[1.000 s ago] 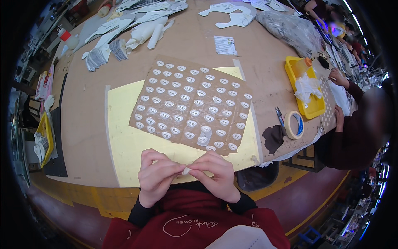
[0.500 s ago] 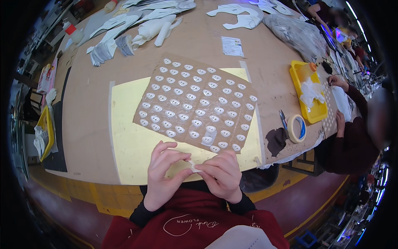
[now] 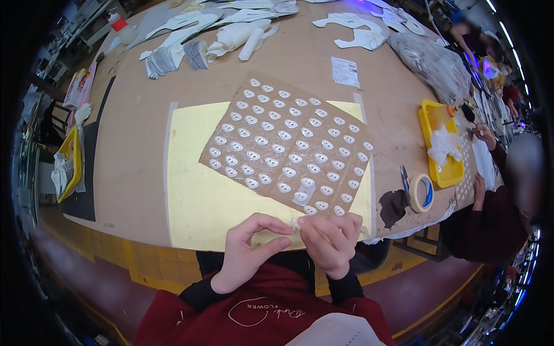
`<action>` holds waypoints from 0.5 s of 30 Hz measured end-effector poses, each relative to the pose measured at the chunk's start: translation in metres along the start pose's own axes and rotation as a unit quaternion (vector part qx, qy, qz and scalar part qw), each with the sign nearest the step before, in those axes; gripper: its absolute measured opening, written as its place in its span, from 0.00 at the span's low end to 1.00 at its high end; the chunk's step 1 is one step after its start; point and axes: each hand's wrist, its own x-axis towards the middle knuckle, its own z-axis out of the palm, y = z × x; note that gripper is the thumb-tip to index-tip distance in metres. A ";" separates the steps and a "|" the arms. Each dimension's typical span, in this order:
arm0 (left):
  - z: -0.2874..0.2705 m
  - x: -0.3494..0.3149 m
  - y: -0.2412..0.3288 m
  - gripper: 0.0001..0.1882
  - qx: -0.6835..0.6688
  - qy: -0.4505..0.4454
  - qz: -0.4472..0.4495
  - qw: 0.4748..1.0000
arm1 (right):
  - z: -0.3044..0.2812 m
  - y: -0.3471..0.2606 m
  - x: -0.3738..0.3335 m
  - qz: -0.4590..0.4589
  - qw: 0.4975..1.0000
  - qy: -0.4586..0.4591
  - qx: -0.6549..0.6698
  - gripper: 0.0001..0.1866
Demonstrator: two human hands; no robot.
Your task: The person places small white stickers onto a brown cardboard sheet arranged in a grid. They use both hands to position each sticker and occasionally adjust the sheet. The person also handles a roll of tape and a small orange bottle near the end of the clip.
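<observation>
A small white piece (image 3: 295,224), too small to name, sits at the pinched fingertips of my right hand (image 3: 332,242). My left hand (image 3: 251,248) is beside it, thumb and forefinger apart, the forefinger's tip close to the white piece; whether it touches cannot be made out. Both hands are over the near edge of a yellow sheet (image 3: 199,196) taped to the table. Just beyond them lies a tilted brown cardboard sheet (image 3: 231,184). Rows of small white oval pieces, each with two dark holes, cover this cardboard.
To the right are a roll of masking tape (image 3: 421,193), dark-handled snips (image 3: 404,179), a dark scrap (image 3: 392,209) and a yellow tray (image 3: 444,176). A co-worker (image 3: 490,213) sits beyond. White cut pieces (image 3: 179,26) and a plastic bag (image 3: 433,69) lie at the back.
My hands have drawn slightly apart, the right moving rightward with the small white piece. My left thumb and forefinger have opened from it. The whole view has shifted a little.
</observation>
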 end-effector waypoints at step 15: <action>-0.011 0.006 -0.010 0.08 0.024 -0.003 0.046 0.999 | -0.015 0.008 0.001 0.194 0.903 -0.071 0.377 0.26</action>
